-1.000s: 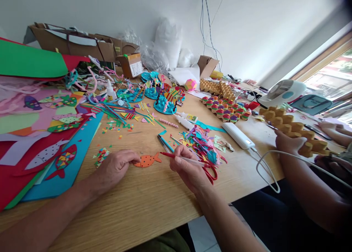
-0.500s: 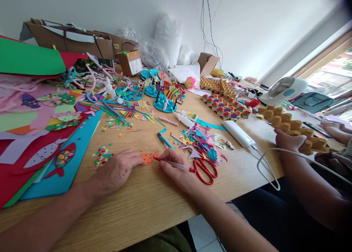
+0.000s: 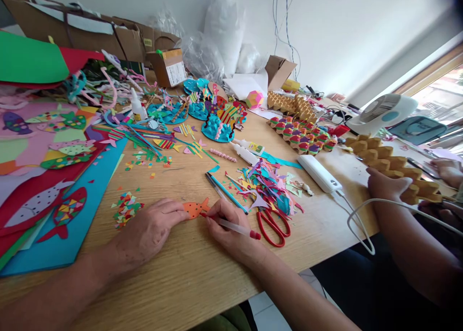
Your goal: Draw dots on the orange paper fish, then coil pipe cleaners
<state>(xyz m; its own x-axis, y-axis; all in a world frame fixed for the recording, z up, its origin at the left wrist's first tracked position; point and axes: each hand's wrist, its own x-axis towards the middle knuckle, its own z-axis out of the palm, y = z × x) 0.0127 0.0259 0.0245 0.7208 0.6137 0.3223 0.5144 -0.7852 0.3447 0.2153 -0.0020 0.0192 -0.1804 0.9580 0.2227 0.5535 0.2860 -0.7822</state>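
An orange paper fish (image 3: 194,209) with dark dots lies on the wooden table in front of me. My left hand (image 3: 154,225) is closed, its thumb and fingertips pinning the fish's left end. In my right hand (image 3: 227,227) is a red pen (image 3: 237,227) with a clear barrel, pinched near the tip. The tip is at the fish's lower right edge, by the tail. Red-handled scissors (image 3: 273,227) lie just right of my right hand, their blades partly under paper scraps. A pile of small coloured paper bits (image 3: 126,209) sits beyond my left hand.
Paper scraps (image 3: 275,186), a white power bank (image 3: 318,173) with a cable, and glue bottles (image 3: 246,153) lie ahead. Coloured sheets with paper fish (image 3: 70,206) cover the left. Painted egg cartons (image 3: 304,136) stand behind. Another person's hand (image 3: 388,184) touches a bare egg carton (image 3: 412,177).
The pen tip has shifted from the fish's tail to just below it, with my right hand a little lower. My left hand stays on the fish. The whole view has tilted slightly.
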